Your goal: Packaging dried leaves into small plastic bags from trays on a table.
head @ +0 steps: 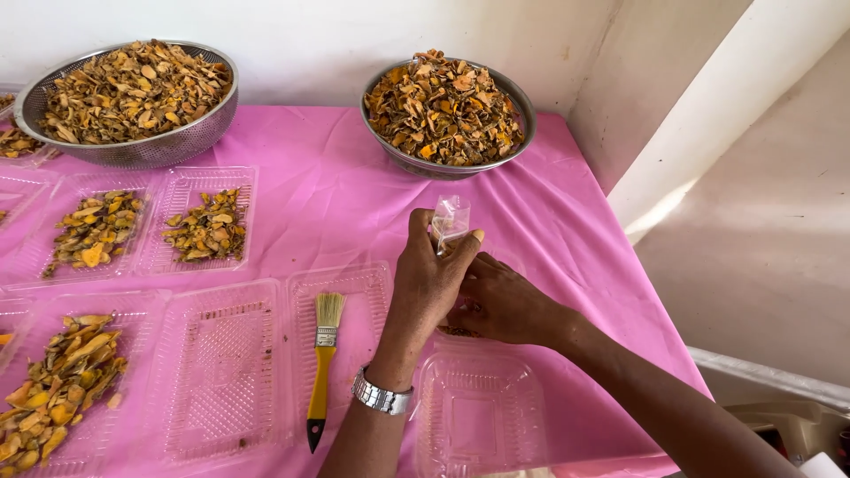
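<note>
Small clear plastic pouch (450, 221) stood upright above the pink-clothed counter (354, 204), its long axis near vertical and its top edge pointing up toward the far steel bowl of dried orange-yellow slices (447, 106). The left hand (429, 279), with a metal watch (382, 398) at the wrist, had its grip pinched on the pouch. The right hand (500, 301) lay just beside and below it, fingers curled; whether it grasped anything could not be told. A yellow-handled brush (323, 363) lay in a clear tray (341, 336), bristles pointing away.
</note>
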